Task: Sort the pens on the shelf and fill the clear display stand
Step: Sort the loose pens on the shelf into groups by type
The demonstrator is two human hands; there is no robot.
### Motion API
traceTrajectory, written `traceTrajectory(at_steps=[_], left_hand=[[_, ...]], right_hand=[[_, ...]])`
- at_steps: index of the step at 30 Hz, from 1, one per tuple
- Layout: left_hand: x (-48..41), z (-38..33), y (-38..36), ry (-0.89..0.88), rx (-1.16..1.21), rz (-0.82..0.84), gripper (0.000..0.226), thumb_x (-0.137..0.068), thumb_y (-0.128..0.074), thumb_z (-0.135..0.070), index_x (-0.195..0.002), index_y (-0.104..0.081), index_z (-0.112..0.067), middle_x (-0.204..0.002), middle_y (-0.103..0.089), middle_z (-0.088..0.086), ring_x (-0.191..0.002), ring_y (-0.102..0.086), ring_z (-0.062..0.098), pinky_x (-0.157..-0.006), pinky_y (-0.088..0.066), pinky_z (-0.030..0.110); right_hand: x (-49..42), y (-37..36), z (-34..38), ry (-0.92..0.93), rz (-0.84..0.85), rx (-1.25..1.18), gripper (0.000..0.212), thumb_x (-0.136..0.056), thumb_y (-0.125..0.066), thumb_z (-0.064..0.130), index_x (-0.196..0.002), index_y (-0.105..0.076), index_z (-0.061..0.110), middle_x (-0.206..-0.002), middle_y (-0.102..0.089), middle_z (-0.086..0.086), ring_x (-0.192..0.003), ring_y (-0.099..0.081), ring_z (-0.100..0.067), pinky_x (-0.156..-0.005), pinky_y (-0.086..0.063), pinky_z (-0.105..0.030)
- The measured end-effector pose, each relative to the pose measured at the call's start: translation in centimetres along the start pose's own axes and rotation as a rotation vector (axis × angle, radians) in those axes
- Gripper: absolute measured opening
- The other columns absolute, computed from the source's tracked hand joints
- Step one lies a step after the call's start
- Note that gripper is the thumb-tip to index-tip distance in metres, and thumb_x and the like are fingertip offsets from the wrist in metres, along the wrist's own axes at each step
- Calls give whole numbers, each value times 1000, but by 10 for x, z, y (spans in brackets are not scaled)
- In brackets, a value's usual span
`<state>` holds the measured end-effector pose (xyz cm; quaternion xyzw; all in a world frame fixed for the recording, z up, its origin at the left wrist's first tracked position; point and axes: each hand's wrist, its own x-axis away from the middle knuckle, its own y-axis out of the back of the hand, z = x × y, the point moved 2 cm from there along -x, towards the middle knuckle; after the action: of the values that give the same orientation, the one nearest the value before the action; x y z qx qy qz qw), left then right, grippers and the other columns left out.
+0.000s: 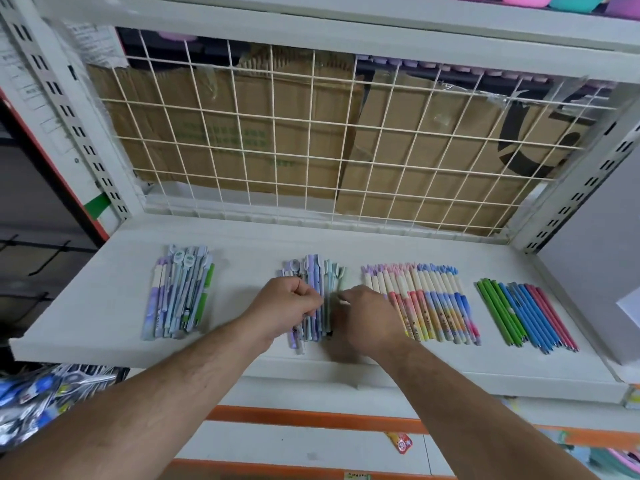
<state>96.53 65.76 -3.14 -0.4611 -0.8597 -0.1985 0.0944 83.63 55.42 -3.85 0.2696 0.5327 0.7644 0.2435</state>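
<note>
Four groups of pens lie on the white shelf (242, 244). At the left is a pile of purple, blue and green pens (180, 296). In the middle is a bundle of pastel purple and blue pens (317, 282). My left hand (287, 299) grips this bundle from its left side, fingers curled round several pens. My right hand (367, 313) touches the bundle's right side, fingertips pinching at a pen. To the right lies a row of pink, orange and blue gradient pens (426, 303). Thin green, blue and red pens (523, 313) lie farthest right. No clear display stand is visible.
A white wire grid (311, 133) with cardboard behind it closes the back of the shelf. Slotted uprights (65, 109) stand at both sides. A grey box (595, 271) sits at the right end. Packaged goods (45, 396) hang below left.
</note>
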Motion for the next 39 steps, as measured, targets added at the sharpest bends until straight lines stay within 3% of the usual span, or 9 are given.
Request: traceTrajectory(at_steps=[4, 10, 16, 21, 25, 29, 32, 36, 39], left_hand=[[-2, 4, 8, 13, -8, 0, 4, -84, -66, -11, -83, -69, -10, -68, -65, 1, -50, -43, 12, -44, -33, 17], [-3, 6, 14, 14, -22, -15, 6, -84, -65, -10, -87, -70, -6, -67, -65, 1, -46, -41, 11, -45, -33, 17], [-5, 6, 23, 7, -50, -35, 4, -83, -66, -11, -83, -70, -10, -70, -68, 2, -51, -48, 11, -49, -37, 20], [1, 5, 40, -95, -307, -195, 6, -85, -64, -22, -80, -67, -22, -79, -70, -6, -75, -65, 11, -59, -45, 23], [3, 8, 66, -152, -583, -318, 10, -87, -60, -32, -81, -59, -23, -79, -64, -10, -75, -61, 11, -65, -50, 29], [4, 12, 97, -135, -977, -435, 32, -90, -53, -45, -106, -58, -17, -103, -62, 1, -94, -61, 23, -68, -43, 30], [5, 16, 119, -82, -1092, -504, 41, -93, -51, -45, -118, -54, -13, -116, -59, 7, -104, -61, 26, -73, -43, 32], [3, 23, 132, -33, -1114, -463, 34, -93, -52, -42, -112, -54, -14, -104, -62, 3, -97, -62, 24, -69, -39, 29], [0, 29, 133, 1, -1093, -417, 29, -91, -58, -43, -100, -53, -17, -85, -54, -1, -90, -61, 22, -68, -38, 28]], right_hand=[[-5, -10, 7, -4, 22, 89, 25, -90, -55, 18, -112, -65, 24, -110, -64, -1, -94, -67, -20, -88, -55, -34], [-5, -12, 15, 10, -16, 96, 31, -95, -55, 16, -123, -64, 26, -122, -62, 2, -102, -67, -18, -75, -37, -25], [1, -4, 21, -10, -40, -89, 39, -88, -62, 34, -125, -62, 24, -121, -58, 1, -102, -65, -22, -74, -45, -27], [3, 3, 35, 57, -171, -76, 41, -96, -59, 30, -136, -60, 24, -137, -55, 4, -102, -68, -23, -79, -54, -30], [0, 6, 53, 136, -225, -35, 29, -96, -55, 29, -121, -67, 19, -128, -60, 0, -93, -68, -27, -75, -55, -35], [-3, 3, 69, 161, -223, -21, 27, -97, -52, 29, -117, -67, 19, -125, -60, 1, -95, -67, -27, -75, -56, -36], [-7, 0, 78, 169, -220, -2, 25, -98, -51, 30, -114, -67, 20, -122, -61, 1, -96, -66, -28, -75, -54, -34], [-10, -3, 88, 179, -194, -12, 31, -98, -51, 33, -123, -65, 22, -128, -60, 3, -102, -66, -25, -81, -55, -36], [-12, -3, 95, 177, -190, -23, 31, -99, -51, 35, -124, -65, 24, -128, -60, 4, -104, -66, -23, -83, -54, -34]])
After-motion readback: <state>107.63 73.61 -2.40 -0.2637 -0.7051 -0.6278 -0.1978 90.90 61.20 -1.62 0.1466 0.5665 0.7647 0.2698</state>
